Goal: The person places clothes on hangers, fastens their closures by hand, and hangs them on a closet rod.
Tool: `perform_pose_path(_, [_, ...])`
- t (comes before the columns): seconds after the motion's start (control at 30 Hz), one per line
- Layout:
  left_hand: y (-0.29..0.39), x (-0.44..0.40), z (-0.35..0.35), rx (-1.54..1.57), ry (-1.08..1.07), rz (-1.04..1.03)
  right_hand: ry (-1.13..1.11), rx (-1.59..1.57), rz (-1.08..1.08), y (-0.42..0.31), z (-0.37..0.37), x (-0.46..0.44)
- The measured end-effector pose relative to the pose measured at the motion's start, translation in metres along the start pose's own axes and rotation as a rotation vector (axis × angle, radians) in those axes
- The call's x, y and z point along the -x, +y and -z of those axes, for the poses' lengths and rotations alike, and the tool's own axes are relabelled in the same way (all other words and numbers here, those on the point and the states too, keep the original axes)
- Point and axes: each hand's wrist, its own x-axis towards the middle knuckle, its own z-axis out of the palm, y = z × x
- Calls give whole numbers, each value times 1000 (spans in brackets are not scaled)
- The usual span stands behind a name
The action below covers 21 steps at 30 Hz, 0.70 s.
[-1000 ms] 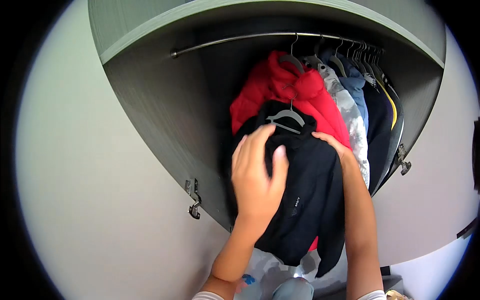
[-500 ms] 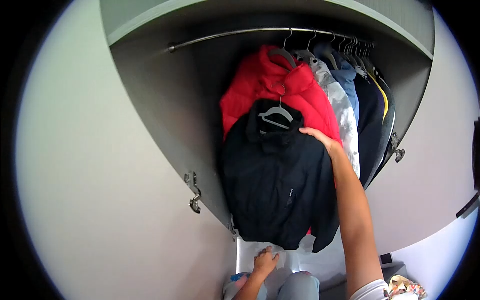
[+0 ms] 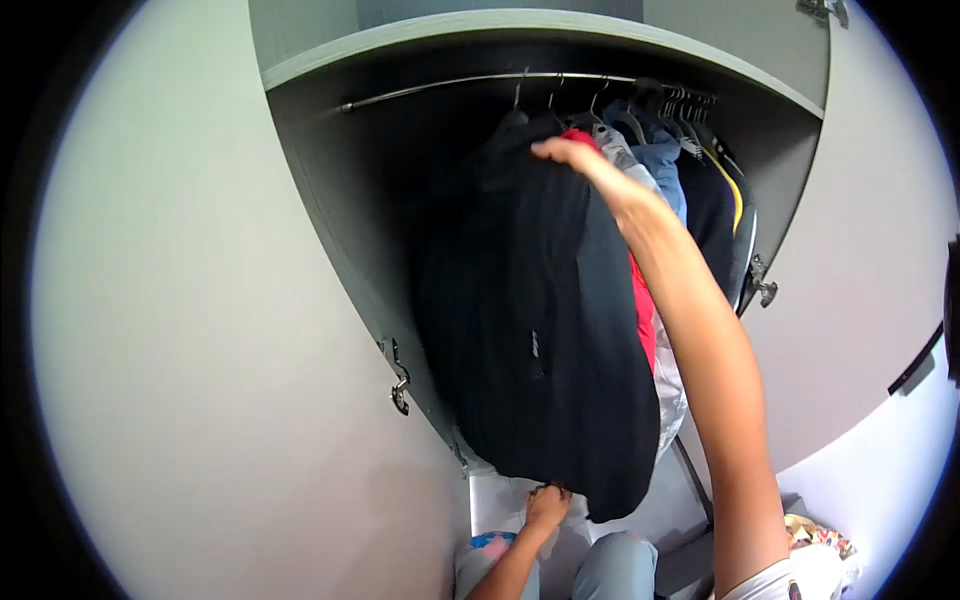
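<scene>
A black jacket (image 3: 520, 300) hangs at the left end of the row in the wardrobe. Its hanger hook (image 3: 520, 90) reaches the metal rod (image 3: 430, 88); I cannot tell whether the hook bears its weight. Up at the jacket's shoulder, near the collar, my right hand (image 3: 580, 165) is closed on the fabric. Down at the bottom hem my left hand (image 3: 547, 505) has its fingers curled against the cloth. Just behind the black jacket shows a strip of a red puffer jacket (image 3: 643, 310), mostly covered.
Right of the red one hang a grey-white patterned jacket (image 3: 670, 400), a blue garment (image 3: 660, 165) and several dark clothes (image 3: 712, 205). Wardrobe doors (image 3: 190, 330) with metal hinges (image 3: 398, 385) stand open on both sides. A shelf edge (image 3: 520, 20) runs above the rod.
The black jacket has gone up to the rod and now covers most of the red puffer jacket. My right hand rose with it; my left hand moved to its hem.
</scene>
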Motion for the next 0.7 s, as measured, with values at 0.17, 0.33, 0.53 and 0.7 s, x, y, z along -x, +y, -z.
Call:
perform_pose_path(0.17, [-21, -20, -15, 66, 378, 1, 49, -45, -130, -50, -15, -8])
perform_pose_path(0.33, [-17, -13, 0, 143, 240, 131, 135, 266, -95, -20, -10, -75])
perform_pose_path(0.53, [-42, -46, -19, 700, 183, 176, 65, 112, -203, 24, -26, -93])
perform_pose_path(0.7, [-61, -64, -39, 916, 121, 243, -10, -59, -337, 19, -43, -60])
